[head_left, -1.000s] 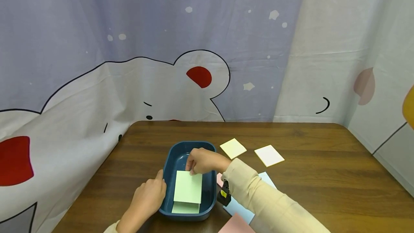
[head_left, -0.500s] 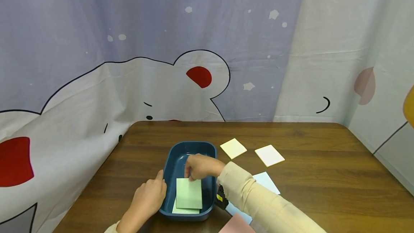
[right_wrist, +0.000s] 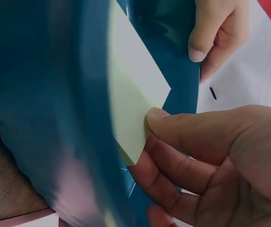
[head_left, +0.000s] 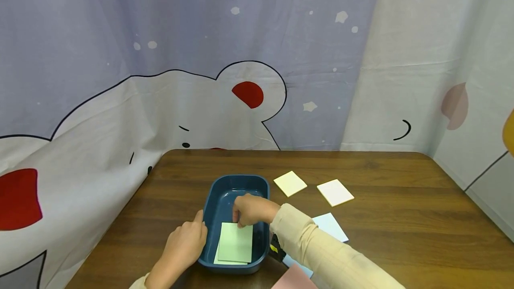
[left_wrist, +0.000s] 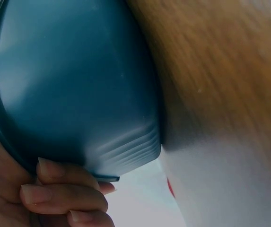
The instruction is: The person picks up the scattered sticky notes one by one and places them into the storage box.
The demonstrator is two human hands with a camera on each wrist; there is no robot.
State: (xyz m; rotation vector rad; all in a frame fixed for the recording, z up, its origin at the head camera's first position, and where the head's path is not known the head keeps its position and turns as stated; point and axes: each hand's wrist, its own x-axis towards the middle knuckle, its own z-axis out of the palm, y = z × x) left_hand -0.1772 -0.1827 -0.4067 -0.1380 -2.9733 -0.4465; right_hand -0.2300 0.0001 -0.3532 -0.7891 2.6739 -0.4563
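Observation:
A dark blue plastic bin (head_left: 217, 191) stands on the table. My left hand (head_left: 186, 242) grips its left rim, and in the left wrist view the fingers (left_wrist: 64, 198) curl beside the wall. Inside the bin, my right hand (head_left: 253, 211) pinches the far edge of a light green sticky note pad (head_left: 235, 244) between thumb and fingers. Another pale green pad (head_left: 218, 261) lies beneath it, mostly covered. The right wrist view shows the thumb (right_wrist: 173, 124) on top of the held pad (right_wrist: 130, 127). Whether the two pads touch is hard to tell.
On the wooden table (head_left: 401, 217), a pale yellow pad (head_left: 290, 183) and a white pad (head_left: 335, 192) lie right of the bin. Light blue pads (head_left: 331, 226) and a pink pad (head_left: 294, 278) lie nearer, partly under the right sleeve (head_left: 321, 244). A patterned curtain (head_left: 201, 35) hangs behind.
My right hand has lowered the green pad into the bin and shifted it toward the near end, over the other green pad. The left hand has stayed on the rim.

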